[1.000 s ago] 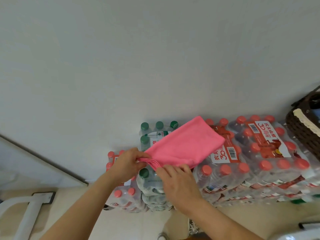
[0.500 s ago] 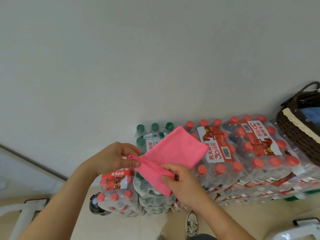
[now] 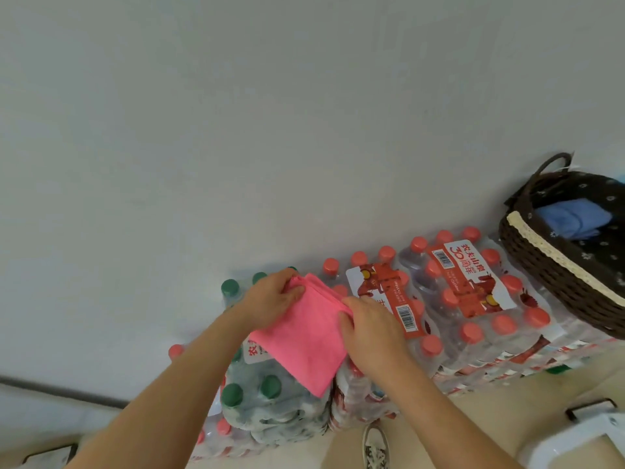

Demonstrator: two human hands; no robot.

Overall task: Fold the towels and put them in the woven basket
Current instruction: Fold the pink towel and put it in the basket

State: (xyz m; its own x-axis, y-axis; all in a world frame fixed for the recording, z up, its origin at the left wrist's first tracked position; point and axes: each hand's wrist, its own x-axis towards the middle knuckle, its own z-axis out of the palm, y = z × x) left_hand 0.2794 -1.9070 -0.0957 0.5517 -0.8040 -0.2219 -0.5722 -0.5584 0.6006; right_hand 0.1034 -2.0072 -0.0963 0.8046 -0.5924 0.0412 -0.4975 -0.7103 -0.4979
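A pink towel point(image 3: 304, 340), folded into a small square, lies on top of the shrink-wrapped water bottle packs. My left hand point(image 3: 272, 299) pinches its far left corner, where the layered edges meet. My right hand point(image 3: 368, 330) grips the towel's right edge, fingers curled over it. The dark woven basket point(image 3: 554, 279) with a cream lace rim stands on the bottle packs at the far right. Inside it lies a folded blue towel point(image 3: 571, 216).
Packs of red-capped bottles point(image 3: 473, 299) and green-capped bottles point(image 3: 267, 397) are stacked against the white wall. A shoe point(image 3: 374, 448) shows on the beige floor below. A white object point(image 3: 575, 441) sits at the bottom right.
The towel was folded over once more and now lies as a smaller square on the packs. Both hands moved with it to its far edge. The view shifted left, showing more of the basket.
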